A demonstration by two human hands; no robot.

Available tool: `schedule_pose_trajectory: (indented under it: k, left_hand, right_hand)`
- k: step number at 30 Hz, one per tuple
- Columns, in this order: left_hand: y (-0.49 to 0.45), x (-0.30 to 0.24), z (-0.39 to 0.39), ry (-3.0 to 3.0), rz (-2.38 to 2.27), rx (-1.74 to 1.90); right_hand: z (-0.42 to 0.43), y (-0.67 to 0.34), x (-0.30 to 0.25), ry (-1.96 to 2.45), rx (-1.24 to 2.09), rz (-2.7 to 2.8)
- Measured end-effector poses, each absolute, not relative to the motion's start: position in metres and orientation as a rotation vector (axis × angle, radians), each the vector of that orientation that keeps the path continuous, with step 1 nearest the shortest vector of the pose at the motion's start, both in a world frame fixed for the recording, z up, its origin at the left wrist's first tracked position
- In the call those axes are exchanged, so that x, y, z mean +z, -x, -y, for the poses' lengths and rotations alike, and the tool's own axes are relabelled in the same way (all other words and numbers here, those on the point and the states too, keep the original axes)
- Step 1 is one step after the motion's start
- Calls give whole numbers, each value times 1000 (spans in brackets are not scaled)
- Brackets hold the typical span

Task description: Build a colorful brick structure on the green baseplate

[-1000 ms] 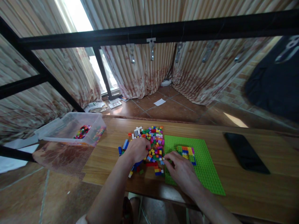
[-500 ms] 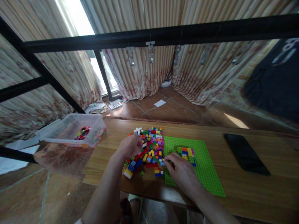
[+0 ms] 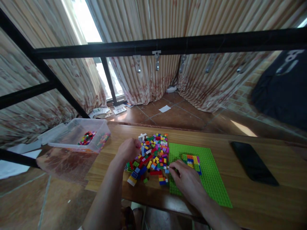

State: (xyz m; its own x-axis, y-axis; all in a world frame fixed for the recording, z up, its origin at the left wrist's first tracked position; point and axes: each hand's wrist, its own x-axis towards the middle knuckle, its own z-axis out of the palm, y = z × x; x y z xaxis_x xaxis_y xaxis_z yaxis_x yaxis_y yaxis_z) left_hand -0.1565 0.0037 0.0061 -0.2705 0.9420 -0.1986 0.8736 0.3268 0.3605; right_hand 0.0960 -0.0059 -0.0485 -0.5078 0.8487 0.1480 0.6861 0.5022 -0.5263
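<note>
My left hand (image 3: 129, 150) is at the left edge of a pile of small colourful toy bricks (image 3: 155, 154), its fingers curled together. Whatever those fingers may hold is hidden. My right hand (image 3: 185, 177) is over the left part of a green baseplate (image 3: 213, 179), with thumb and forefinger pinched on a small white brick (image 3: 168, 167) at the pile's right edge. Beyond that hand, a multicoloured block of joined bricks (image 3: 196, 161) sits on the baseplate, partly covered by the hand. A small joined stack of orange, yellow and blue bricks (image 3: 162, 180) lies at the pile's near end.
A black phone (image 3: 254, 163) lies on the wooden table (image 3: 259, 204) at the right. Left of the table stands a clear plastic box (image 3: 76, 146) with more bricks inside. A black metal bar (image 3: 168, 44) crosses above the far side, with curtains behind it.
My left hand has shifted slightly left, uncovering more bricks at the pile's edge. The right hand keeps its place by the baseplate. The whole view has tilted up a little.
</note>
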Motion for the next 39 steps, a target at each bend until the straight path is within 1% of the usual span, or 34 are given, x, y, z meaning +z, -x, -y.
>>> schedule_pose_trajectory:
  k: [6, 12, 22, 29, 37, 39]
  left_hand:
    - [147, 3, -7, -1669, -2283, 195]
    - [126, 1, -9, -1880, -2193, 158]
    - [116, -7, -11, -1946, -2185, -32]
    - [108, -6, -12, -1985, -2191, -32]
    - [100, -5, -9, -1957, -2215, -76]
    - [101, -4, -8, -1969, -2210, -39]
  right_hand:
    - [6, -96, -50, 1259, 567, 2366]
    - [6, -96, -51, 1270, 568, 2368]
    - [14, -91, -41, 1270, 609, 2381]
    - [24, -88, -36, 1242, 572, 2456]
    - [22, -96, -36, 1243, 578, 2394]
    - [20, -98, -35, 1252, 591, 2382]
